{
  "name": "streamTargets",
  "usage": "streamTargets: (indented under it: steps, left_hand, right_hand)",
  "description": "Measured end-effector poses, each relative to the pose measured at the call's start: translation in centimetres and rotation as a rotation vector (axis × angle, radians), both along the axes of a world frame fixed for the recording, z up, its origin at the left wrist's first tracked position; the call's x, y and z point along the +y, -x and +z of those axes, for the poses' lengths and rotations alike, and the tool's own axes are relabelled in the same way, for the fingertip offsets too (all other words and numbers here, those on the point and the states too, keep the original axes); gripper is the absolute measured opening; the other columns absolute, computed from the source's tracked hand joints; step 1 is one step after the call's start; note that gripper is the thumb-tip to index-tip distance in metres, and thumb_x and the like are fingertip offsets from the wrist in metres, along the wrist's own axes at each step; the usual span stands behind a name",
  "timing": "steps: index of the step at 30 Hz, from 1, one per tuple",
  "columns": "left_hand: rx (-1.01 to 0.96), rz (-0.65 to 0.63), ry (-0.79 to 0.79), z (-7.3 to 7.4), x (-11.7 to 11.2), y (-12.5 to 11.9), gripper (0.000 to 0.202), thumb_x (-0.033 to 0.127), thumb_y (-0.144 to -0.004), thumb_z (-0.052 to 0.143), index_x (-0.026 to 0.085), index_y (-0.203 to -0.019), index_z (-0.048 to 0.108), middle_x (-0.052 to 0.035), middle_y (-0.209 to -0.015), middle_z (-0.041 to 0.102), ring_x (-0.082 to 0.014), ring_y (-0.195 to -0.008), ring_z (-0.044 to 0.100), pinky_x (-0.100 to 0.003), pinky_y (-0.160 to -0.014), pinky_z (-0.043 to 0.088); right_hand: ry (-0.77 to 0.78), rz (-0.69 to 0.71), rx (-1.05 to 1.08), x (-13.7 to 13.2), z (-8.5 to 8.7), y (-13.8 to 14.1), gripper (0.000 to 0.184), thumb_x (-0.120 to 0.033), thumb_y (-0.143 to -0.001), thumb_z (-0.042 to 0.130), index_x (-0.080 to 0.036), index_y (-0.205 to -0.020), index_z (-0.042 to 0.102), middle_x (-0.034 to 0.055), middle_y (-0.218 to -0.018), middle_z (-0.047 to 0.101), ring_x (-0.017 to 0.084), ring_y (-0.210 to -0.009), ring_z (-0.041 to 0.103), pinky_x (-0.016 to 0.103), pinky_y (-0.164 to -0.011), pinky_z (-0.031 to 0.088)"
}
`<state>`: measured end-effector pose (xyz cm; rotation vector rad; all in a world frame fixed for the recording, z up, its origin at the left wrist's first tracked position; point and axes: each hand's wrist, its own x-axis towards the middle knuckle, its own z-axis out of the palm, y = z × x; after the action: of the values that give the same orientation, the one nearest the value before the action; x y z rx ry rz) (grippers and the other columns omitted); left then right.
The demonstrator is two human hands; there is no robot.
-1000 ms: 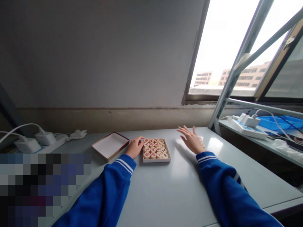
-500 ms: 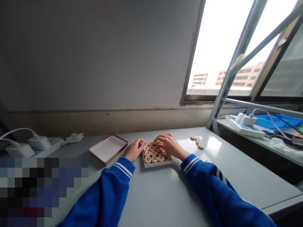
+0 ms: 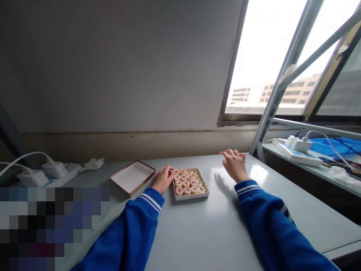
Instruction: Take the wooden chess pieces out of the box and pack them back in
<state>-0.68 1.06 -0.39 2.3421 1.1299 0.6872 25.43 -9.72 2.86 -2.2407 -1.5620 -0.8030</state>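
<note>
Left grip (image 3: 163, 180) rests its bent fingers against the near-left wall of the box (image 3: 191, 197), its thumb side toward it; whether it closes on the wall or on a piece, I cannot tell. Just right of that grip, the box sits flat on the surface (image 3: 180, 233), filled with round pieces (image 3: 186, 183) in close rows, most marked in red, with dark marks down the side toward the right grip (image 3: 236, 165). That grip hangs above the surface, well to the right of the box, back of the hand up, fingers partly bent; its palm is hidden, so I cannot tell if it holds anything. Left of the left grip, apart from it, lies the lid (image 3: 132, 177), white inside up. Farther left is a power strip (image 3: 70, 170); well right of the right grip, a blue tray (image 3: 327, 147).
</note>
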Motion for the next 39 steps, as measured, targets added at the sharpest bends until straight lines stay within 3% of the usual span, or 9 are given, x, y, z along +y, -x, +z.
streamTargets:
  steps: [2, 4, 7, 12, 17, 24, 28, 32, 39]
  left_hand:
    - [-0.006, -0.001, 0.003, -0.1, 0.1, 0.0, 0.017, 0.017, -0.077, 0.04, 0.017, -0.091, 0.051, -0.0028, -0.077, 0.06, -0.0136, -0.072, 0.053, -0.024, -0.068, 0.04]
    - [-0.011, -0.003, 0.003, -0.2, 0.1, 0.0, 0.017, 0.017, -0.077, 0.04, 0.017, -0.09, 0.051, -0.0025, -0.077, 0.06, -0.0134, -0.072, 0.053, -0.024, -0.068, 0.04]
    - [-0.017, -0.009, -0.003, -0.2, 0.2, 0.0, 0.017, 0.017, -0.077, 0.04, 0.017, -0.09, 0.051, -0.0024, -0.077, 0.06, -0.0133, -0.072, 0.053, -0.024, -0.069, 0.04]
    - [-0.008, -0.01, 0.006, -0.1, 0.2, 0.0, 0.017, 0.017, -0.077, 0.04, 0.017, -0.091, 0.051, -0.0026, -0.078, 0.06, -0.0136, -0.072, 0.053, -0.024, -0.068, 0.04]
    - [-0.023, -0.014, 0.004, -0.1, 0.2, 0.1, 0.016, 0.017, -0.078, 0.04, 0.018, -0.09, 0.051, -0.0031, -0.08, 0.06, -0.0137, -0.075, 0.054, -0.024, -0.07, 0.04]
    - [-0.024, -0.017, 0.003, -0.2, 0.2, 0.0, 0.016, 0.016, -0.078, 0.039, 0.018, -0.089, 0.051, -0.0036, -0.081, 0.061, -0.0142, -0.078, 0.054, -0.025, -0.072, 0.04]
    - [-0.008, -0.008, -0.004, -0.1, 0.2, 0.1, 0.017, 0.016, -0.078, 0.039, 0.017, -0.09, 0.051, -0.0055, -0.085, 0.061, -0.0154, -0.081, 0.054, -0.027, -0.075, 0.04]
    - [-0.016, -0.002, 0.001, -0.1, 0.0, 0.1, 0.018, 0.016, -0.078, 0.039, 0.018, -0.091, 0.051, -0.0058, -0.09, 0.061, -0.0157, -0.085, 0.054, -0.027, -0.077, 0.04]
    - [-0.004, 0.013, 0.002, -0.2, 0.1, 0.0, 0.017, 0.017, -0.078, 0.039, 0.018, -0.091, 0.051, -0.005, -0.087, 0.061, -0.0156, -0.083, 0.054, -0.026, -0.075, 0.04]
  right_hand:
    - [0.068, 0.243, 0.1, 0.2, 0.6, 2.5, 0.032, -0.016, -0.077, 0.045, -0.022, -0.107, 0.055, 0.0077, -0.108, 0.056, 0.024, -0.097, 0.046, 0.038, -0.08, 0.031]
    - [0.276, 0.584, 0.229, 0.5, 0.9, 5.3, 0.033, -0.017, -0.077, 0.048, -0.027, -0.107, 0.056, 0.0033, -0.107, 0.057, 0.019, -0.095, 0.05, 0.032, -0.079, 0.036]
    - [0.395, 0.799, 0.345, 0.7, 0.7, 8.1, 0.036, -0.01, -0.076, 0.045, -0.027, -0.106, 0.057, 0.0015, -0.104, 0.059, 0.015, -0.089, 0.054, 0.027, -0.077, 0.039]
    - [0.294, 0.696, 0.33, 0.6, 0.3, 8.5, 0.018, -0.02, -0.077, 0.052, -0.022, -0.092, 0.061, 0.0032, -0.093, 0.063, 0.017, -0.085, 0.056, 0.032, -0.08, 0.037]
    - [0.185, 0.583, 0.272, 0.3, 0.9, 6.2, 0.014, -0.031, -0.077, 0.053, -0.021, -0.084, 0.059, 0.0019, -0.088, 0.063, 0.016, -0.084, 0.055, 0.032, -0.078, 0.035]
    - [0.274, 0.017, -0.025, -2.0, 0.8, 0.6, 0.012, -0.014, -0.073, 0.053, -0.012, -0.083, 0.06, 0.0147, -0.09, 0.059, 0.027, -0.086, 0.053, 0.042, -0.074, 0.034]
    - [0.171, 0.319, 0.071, -1.6, 0.9, 3.1, 0.025, -0.021, -0.077, 0.052, -0.019, -0.102, 0.054, 0.0086, -0.1, 0.056, 0.022, -0.09, 0.052, 0.037, -0.077, 0.037]
    - [0.332, 0.758, 0.361, -0.3, 0.4, 7.7, 0.021, -0.027, -0.079, 0.05, -0.025, -0.098, 0.059, 0.0036, -0.099, 0.058, 0.016, -0.087, 0.054, 0.029, -0.075, 0.042]
    - [0.417, 0.879, 0.565, -0.7, 0.9, 8.7, 0.028, -0.009, -0.077, 0.046, -0.02, -0.097, 0.063, 0.0057, -0.094, 0.062, 0.014, -0.083, 0.057, 0.025, -0.071, 0.045]
